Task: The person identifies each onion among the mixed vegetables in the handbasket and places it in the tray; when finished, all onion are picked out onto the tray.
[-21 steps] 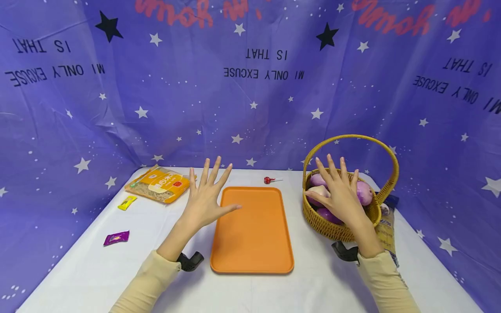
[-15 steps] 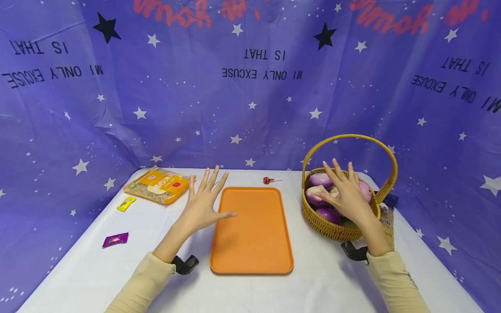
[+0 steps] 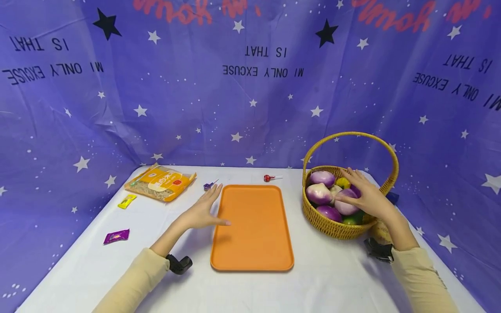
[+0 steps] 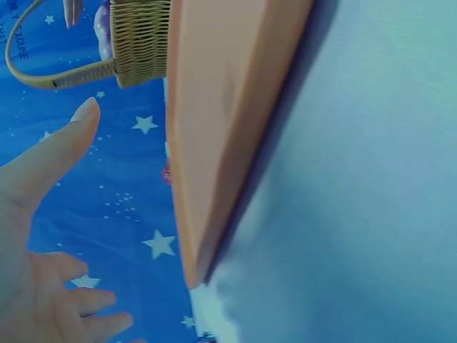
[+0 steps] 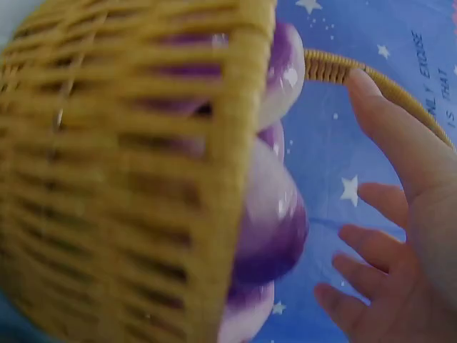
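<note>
My left hand [image 3: 199, 213] is over the left edge of the orange tray [image 3: 252, 228], thumb reaching above the tray and fingers extended, holding nothing. In the left wrist view, the left thumb [image 4: 61, 146] points toward the basket, apart from the tray's rim. My right hand [image 3: 368, 199] hovers over the right side of the wicker basket [image 3: 332, 227], thumb spread from the fingers and nothing in its grasp. Round purple-and-white vegetables [image 3: 318, 194] fill the basket, with a yellow piece [image 3: 343, 182] and a green one [image 3: 352, 220] among them. The right wrist view has the right hand [image 5: 400, 250] beside these vegetables.
Behind the tray lie a red lollipop [image 3: 268, 178] and a purple lollipop [image 3: 208, 186]. An orange food bag [image 3: 162, 184], a yellow-wrapped candy [image 3: 127, 201] and a purple-wrapped candy [image 3: 116, 236] are on the left. The basket's tall handle [image 3: 352, 134] arches up; another bag [image 3: 380, 232] sits partly hidden at its right.
Both hands have come lower. The left has drawn slightly back, uncovering the purple lollipop; the right has shifted rightward, showing more of the vegetables. The tray and basket stay put.
</note>
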`<state>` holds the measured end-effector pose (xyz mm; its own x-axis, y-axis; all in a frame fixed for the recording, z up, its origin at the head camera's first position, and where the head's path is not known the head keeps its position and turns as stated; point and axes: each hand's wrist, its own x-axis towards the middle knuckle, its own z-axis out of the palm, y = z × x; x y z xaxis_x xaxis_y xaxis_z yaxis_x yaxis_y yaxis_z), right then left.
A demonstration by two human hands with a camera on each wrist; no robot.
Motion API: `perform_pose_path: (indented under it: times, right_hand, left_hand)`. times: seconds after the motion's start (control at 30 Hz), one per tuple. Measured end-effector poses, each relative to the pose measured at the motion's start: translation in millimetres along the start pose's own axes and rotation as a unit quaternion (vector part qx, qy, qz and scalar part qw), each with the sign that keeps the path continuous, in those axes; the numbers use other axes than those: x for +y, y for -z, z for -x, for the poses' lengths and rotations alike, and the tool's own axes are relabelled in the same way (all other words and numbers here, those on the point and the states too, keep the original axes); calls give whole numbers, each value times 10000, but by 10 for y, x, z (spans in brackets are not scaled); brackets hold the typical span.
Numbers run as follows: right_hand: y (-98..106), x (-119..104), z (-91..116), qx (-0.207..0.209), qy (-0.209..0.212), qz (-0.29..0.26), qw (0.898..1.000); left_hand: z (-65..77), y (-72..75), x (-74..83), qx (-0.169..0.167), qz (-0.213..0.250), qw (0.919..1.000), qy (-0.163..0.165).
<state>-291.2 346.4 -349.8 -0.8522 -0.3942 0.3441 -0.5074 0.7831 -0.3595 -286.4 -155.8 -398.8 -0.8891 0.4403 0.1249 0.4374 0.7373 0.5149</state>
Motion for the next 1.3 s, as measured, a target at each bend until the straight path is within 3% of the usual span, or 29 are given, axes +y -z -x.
perform_pose_path:
  times: [0.17,0.5,0.77,1.0,1.3]
  right_hand:
    - [78,56,61,-186,321,139,9992]
    - [147,84,152,-358,314,399,9981]
    - [118,120,183,-378,360,399,9978]
    - [66,152,204,-205,352,431,9982]
    - [30,139,249,25,302,530,9981]
  left_hand:
    - [-32,-38,-94,-305,654,9968,354]
    - [-54,-81,-199,-488,802,9919,855]
    - [-18,-105,-205,-752,720,9918,742]
    - [23,-85,-186,-788,613,9939,474]
    - [7,-139,-232,-787,663,9927,628]
